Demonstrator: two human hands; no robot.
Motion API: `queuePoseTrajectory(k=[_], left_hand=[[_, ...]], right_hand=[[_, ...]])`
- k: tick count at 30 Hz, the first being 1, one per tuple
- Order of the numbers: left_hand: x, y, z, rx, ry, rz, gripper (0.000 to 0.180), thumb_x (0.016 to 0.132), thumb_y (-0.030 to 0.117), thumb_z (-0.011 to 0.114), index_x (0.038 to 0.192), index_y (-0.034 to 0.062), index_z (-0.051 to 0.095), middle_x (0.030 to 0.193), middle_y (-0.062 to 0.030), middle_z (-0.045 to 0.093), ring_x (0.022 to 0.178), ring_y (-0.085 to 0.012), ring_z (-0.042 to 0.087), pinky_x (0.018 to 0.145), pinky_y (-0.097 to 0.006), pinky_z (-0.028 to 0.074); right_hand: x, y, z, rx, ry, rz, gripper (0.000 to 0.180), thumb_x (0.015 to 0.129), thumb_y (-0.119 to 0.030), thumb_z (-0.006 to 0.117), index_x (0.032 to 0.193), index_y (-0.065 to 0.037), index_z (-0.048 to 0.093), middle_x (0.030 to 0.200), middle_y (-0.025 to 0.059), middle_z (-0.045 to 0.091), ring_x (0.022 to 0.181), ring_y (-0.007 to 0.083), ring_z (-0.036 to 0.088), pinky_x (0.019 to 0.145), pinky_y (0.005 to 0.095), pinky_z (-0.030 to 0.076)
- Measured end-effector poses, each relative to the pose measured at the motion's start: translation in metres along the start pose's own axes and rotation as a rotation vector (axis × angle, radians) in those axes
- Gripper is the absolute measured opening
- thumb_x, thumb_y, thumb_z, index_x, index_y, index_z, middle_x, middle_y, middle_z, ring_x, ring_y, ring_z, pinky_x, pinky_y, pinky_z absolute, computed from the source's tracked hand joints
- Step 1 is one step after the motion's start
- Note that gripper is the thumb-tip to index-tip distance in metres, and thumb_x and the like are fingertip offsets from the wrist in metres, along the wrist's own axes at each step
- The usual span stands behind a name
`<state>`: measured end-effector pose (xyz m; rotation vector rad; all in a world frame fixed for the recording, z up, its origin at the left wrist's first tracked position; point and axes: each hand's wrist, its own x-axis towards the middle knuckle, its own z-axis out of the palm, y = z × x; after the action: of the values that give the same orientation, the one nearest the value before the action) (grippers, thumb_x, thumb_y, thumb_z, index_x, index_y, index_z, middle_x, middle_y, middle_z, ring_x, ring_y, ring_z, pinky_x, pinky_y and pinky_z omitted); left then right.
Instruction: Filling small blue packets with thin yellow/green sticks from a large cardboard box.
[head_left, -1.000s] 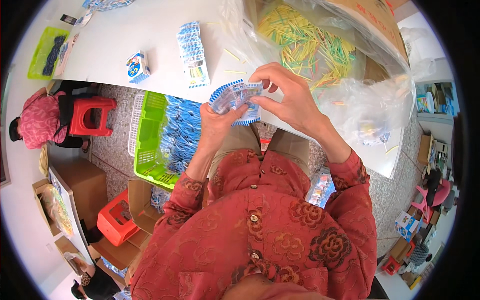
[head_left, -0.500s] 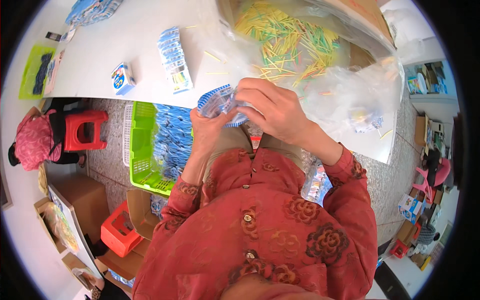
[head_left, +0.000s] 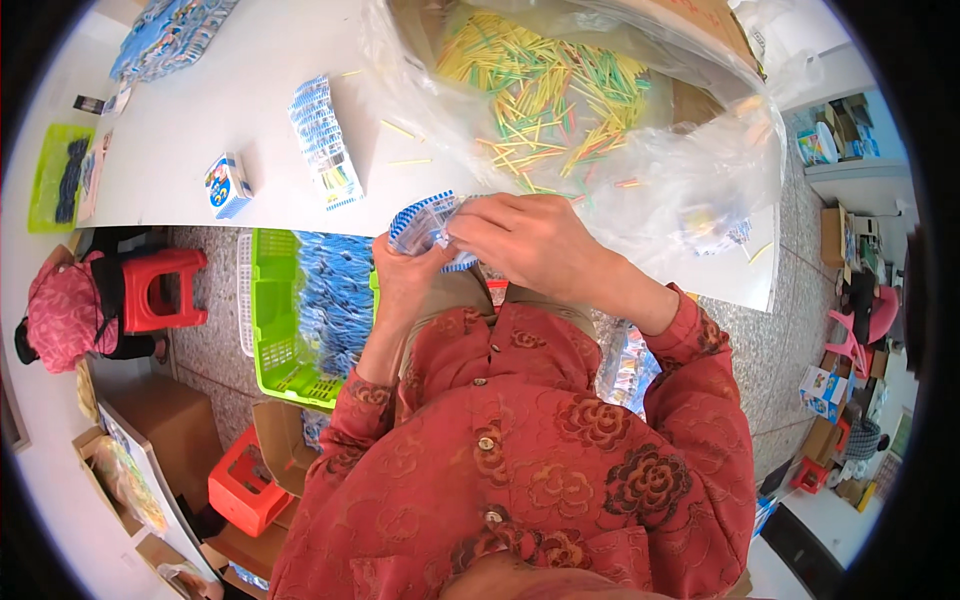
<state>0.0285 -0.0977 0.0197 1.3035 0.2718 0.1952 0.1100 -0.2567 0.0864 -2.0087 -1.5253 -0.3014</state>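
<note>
A small clear plastic packet with blue-and-white checked edges (head_left: 420, 222) is held in front of me, just off the table's near edge. My left hand (head_left: 398, 278) is closed round its lower left side, thumb across the front. The fingers of my right hand (head_left: 535, 243) are pinched together at the packet's right edge; whether they also hold something small there is hidden. Beyond the hands, a large clear plastic bag (head_left: 425, 125) lies open, with many thin yellow, green and red sticks (head_left: 540, 85) inside.
On the white table (head_left: 270, 60) are a strip of blue packets (head_left: 325, 140), a small blue-and-white box (head_left: 228, 187) and a blue bundle (head_left: 170, 38). A green crate (head_left: 270, 340) full of blue packets stands to my left, near red stools (head_left: 165, 290). Another person (head_left: 70, 310) sits farther left.
The view has shifted slightly, so the table things appear lower and to the left. Both hands still grip the packet, and the right fingers have moved a little at its edge.
</note>
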Motion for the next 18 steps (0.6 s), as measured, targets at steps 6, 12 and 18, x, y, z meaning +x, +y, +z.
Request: queuePoseTrajectory(k=[6, 12, 18], left_hand=[[0.000, 0.000, 0.011, 0.016, 0.025, 0.072, 0.032, 0.070, -0.003, 0.069, 0.101, -0.0028, 0.061, 0.092, -0.0052, 0.064, 0.082, -0.0096, 0.059, 0.074, -0.024, 0.048], [-0.007, 0.012, 0.024, 0.020, 0.050, 0.086, 0.032, 0.071, -0.004, 0.067, 0.102, -0.0014, 0.058, 0.095, -0.0048, 0.061, 0.082, -0.0111, 0.059, 0.069, -0.025, 0.049], [-0.005, -0.001, 0.021, 0.002, 0.056, 0.106, 0.027, 0.073, -0.004, 0.065, 0.098, -0.0004, 0.058, 0.094, -0.0036, 0.061, 0.080, -0.0086, 0.057, 0.068, -0.024, 0.047]], right_hand=[[0.000, 0.000, 0.001, -0.024, -0.018, 0.077, 0.015, 0.068, -0.007, 0.064, 0.073, -0.006, 0.050, 0.073, 0.0052, 0.049, 0.068, 0.0199, 0.056, 0.051, 0.0325, 0.046], [0.005, -0.003, 0.006, -0.079, 0.073, 0.071, 0.016, 0.064, -0.007, 0.062, 0.074, -0.006, 0.050, 0.070, 0.0055, 0.047, 0.067, 0.0204, 0.054, 0.053, 0.0310, 0.045], [0.011, -0.012, 0.000, -0.145, 0.068, 0.064, 0.019, 0.061, -0.010, 0.061, 0.077, -0.007, 0.051, 0.070, 0.0044, 0.048, 0.068, 0.0192, 0.052, 0.054, 0.0299, 0.046]])
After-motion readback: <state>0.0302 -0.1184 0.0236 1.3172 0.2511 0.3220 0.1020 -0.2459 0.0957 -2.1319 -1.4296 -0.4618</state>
